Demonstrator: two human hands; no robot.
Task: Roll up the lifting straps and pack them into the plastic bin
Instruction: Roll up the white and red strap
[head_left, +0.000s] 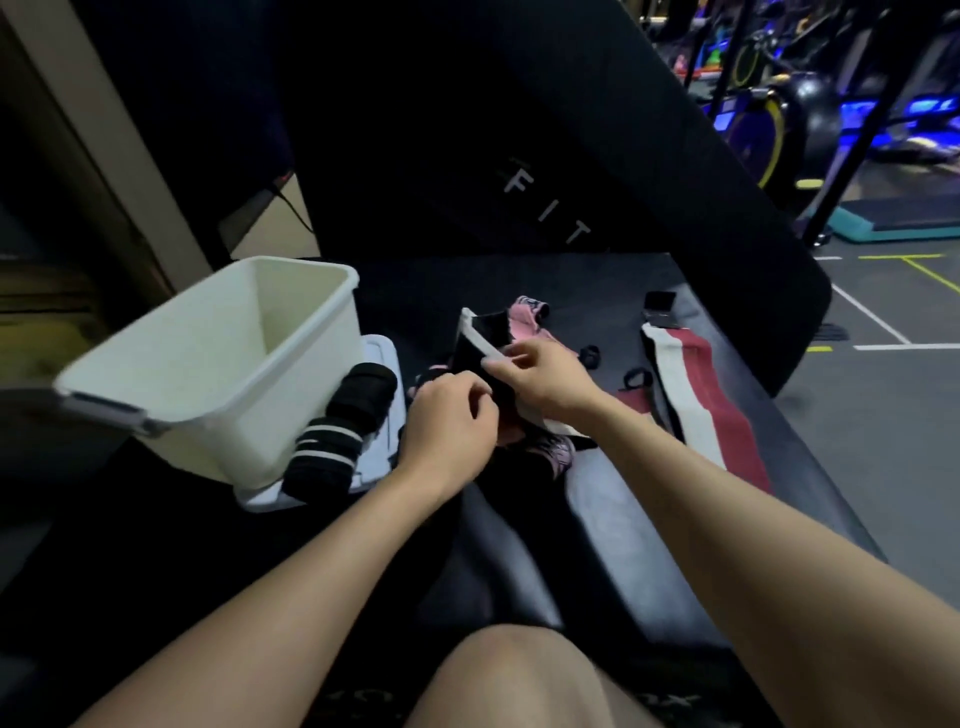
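Both hands hold a black strap with a white edge (480, 343) above the dark bench (613, 509): the right hand (540, 379) pinches its white edge, the left hand (449, 421) curls round its lower part. Just left, two rolled black straps (337, 431) lie on a white lid (382, 358) beside the white bin (208, 374). A red and white strap (701, 395) lies to the right.

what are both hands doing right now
Left hand: fingers curled, gripping the near end of the strap.
Right hand: pinching the strap's white edge.
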